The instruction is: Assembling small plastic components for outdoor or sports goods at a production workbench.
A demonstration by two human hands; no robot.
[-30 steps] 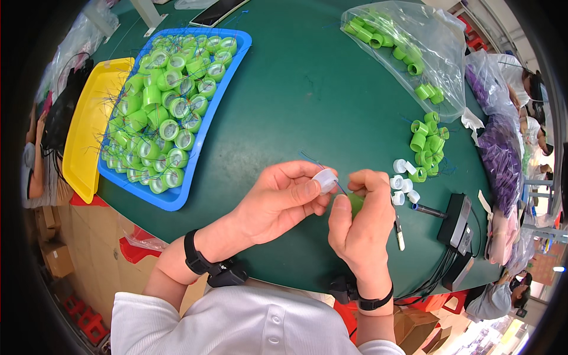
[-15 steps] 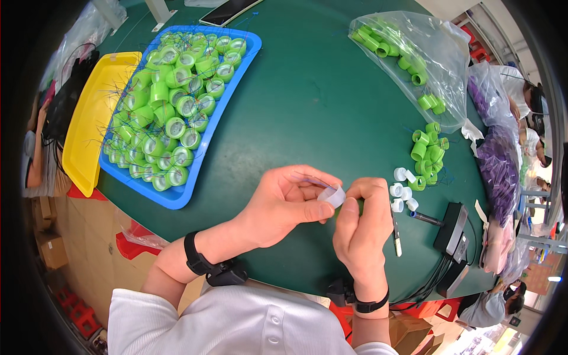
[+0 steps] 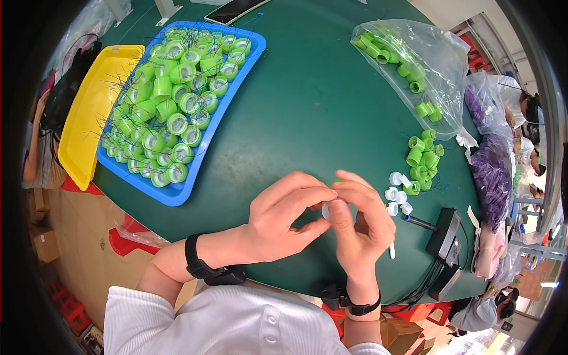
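My left hand [image 3: 290, 216] and my right hand [image 3: 361, 225] meet above the green table, in front of my chest. Between them sits a translucent white plastic ring [image 3: 326, 210], partly hidden by fingers. My left fingertips pinch it from above and the side, and my right thumb presses against it. A sliver of a green plastic cap [image 3: 337, 182] shows under my right fingers; most of it is covered. Loose white rings [image 3: 391, 194] and green caps [image 3: 423, 157], with thin wires near them, lie to the right of my hands.
A blue tray [image 3: 192, 183] full of green caps with wires stands at left, beside a yellow tray [image 3: 77, 136]. At the far right lies a clear bag [image 3: 441, 77] of green caps. A black box [image 3: 444, 234] with cables, a pen [image 3: 420, 222] and a phone [image 3: 236, 10] rest on the table.
The white ring, earlier open to view in my left fingers, is now mostly covered between both hands. My right fingers have moved up and over it, closer to my left fingertips.
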